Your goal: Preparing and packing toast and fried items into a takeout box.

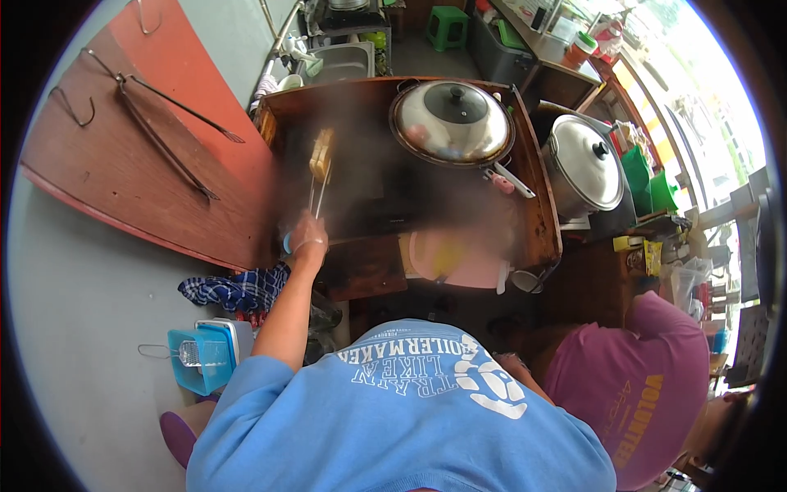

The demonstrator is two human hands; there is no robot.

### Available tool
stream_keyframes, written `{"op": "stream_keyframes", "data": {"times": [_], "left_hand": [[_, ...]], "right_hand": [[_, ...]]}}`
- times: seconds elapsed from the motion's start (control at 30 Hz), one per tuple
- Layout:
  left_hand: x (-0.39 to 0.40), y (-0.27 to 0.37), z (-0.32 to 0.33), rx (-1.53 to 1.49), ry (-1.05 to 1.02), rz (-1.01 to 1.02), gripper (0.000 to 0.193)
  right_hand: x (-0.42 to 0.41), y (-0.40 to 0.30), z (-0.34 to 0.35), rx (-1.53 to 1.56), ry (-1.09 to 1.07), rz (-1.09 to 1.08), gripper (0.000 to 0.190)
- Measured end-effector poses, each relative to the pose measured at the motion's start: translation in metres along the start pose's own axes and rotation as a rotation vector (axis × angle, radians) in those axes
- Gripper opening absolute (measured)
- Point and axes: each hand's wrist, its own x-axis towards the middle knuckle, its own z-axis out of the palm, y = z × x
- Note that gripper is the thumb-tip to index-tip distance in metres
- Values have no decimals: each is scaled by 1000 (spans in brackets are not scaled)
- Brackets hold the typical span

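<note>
My left hand [308, 237], seemingly in a clear plastic glove, grips metal tongs [317, 195] with a blue part by the wrist. At the tongs' tips, bread slices [321, 152] with browned faces are pinched above a dark cooking surface [363, 178]. Close to my body, at the right edge of my blue shirt, my right hand [509, 361] is partly visible; its fingers and anything in them cannot be made out. A pink board or tray [467, 270] with a blurred yellow patch lies at the near side of the wooden surround [549, 215].
A lidded pan [455, 123] occupies the surround's far right, with a pink-handled utensil [501, 182] beside it. Further right stands a lidded pot [587, 163]. A co-worker in a purple shirt [627, 387] is close on my right. Tongs [166, 141] hang on the left board.
</note>
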Motion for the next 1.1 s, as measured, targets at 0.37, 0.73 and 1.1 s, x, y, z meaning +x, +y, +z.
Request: {"op": "stream_keyframes", "data": {"times": [0.37, 0.73, 1.1], "left_hand": [[-57, -55, -11, -246, -53, 387, 43], [-145, -111, -16, -889, -1116, -193, 28], [-148, -107, -87, -163, -832, -83, 39]], "right_hand": [[34, -10, -63, 350, 282, 59, 35], [-34, -70, -101, 302, -33, 181, 62], [67, -23, -60, 533, 114, 149, 39]]}}
